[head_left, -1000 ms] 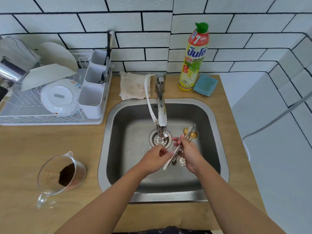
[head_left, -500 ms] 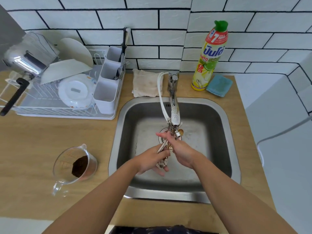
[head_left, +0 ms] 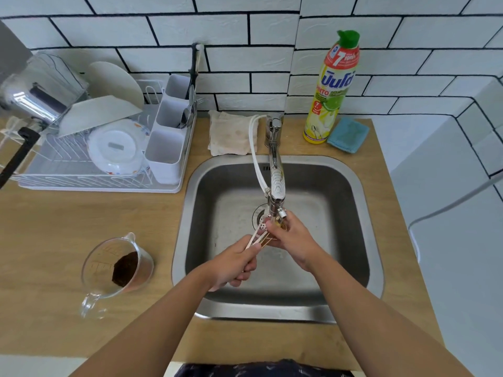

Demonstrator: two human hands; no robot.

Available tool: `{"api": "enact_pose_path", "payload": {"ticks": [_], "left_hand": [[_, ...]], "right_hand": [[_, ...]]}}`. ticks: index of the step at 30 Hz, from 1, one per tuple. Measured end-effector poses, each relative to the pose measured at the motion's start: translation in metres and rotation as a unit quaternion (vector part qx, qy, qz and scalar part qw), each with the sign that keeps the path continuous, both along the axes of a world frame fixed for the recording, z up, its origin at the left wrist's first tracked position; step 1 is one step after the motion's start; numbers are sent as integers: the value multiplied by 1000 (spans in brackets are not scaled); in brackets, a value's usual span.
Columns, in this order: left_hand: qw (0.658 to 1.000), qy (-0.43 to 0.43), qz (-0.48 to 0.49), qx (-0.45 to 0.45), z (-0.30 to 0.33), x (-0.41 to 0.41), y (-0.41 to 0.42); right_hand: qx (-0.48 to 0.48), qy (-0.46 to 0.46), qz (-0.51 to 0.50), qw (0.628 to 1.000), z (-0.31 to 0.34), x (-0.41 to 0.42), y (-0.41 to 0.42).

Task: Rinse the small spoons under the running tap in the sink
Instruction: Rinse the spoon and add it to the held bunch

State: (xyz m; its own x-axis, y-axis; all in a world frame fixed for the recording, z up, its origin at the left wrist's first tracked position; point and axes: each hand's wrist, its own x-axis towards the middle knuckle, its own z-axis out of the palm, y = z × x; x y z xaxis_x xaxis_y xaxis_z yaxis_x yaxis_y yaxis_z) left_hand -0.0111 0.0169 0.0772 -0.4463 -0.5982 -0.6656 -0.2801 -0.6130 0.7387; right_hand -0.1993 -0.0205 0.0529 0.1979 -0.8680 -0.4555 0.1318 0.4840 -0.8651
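Tiled kitchen, steel sink (head_left: 351,186) | left hand (head_left: 231,265) grips small spoons (head_left: 258,239) by handles | right hand (head_left: 294,240) cups bowls beneath tap (head_left: 276,183) for rinsing.

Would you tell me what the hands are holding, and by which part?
Small spoons: left hand grips the handle ends, right hand wraps the bowl ends under the tap.

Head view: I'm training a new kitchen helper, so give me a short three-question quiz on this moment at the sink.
1. True or false: both hands, left and right, hold the spoons.
2. What lies right of the soap bottle? A) sponge B) cup C) plate
3. Fill in: the jug stands on the counter to the ___ of the sink.

Key: 1 true; 2 A, the sponge; 3 left.
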Motion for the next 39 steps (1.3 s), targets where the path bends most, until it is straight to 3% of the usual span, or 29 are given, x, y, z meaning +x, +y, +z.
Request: {"api": "enact_pose_path", "payload": {"ticks": [5,11,17,23,31,33,36,39], "left_hand": [[1000,19,-2,18,3,1,3],[997,33,42,48,6,1,4],[996,33,67,54,7,-3,4],[995,34,86,49,10,-3,5],[978,116,149,93,10,-3,12],[972,125,170,101,9,0,15],[973,111,184,87,4,0,19],[980,78,173,64,-1,-1,20]], "right_hand": [[3,57,40,998,-1,1,2],[67,-120,-8,991,-2,-8,10],[42,-8,-38,998,3,-7,11],[61,-111,-20,992,7,-8,7],[19,87,13,996,8,1,3],[18,72,42,996,8,-3,3],[56,-33,52,997,7,-11,4],[64,-9,26,998,5,-11,7]]}}
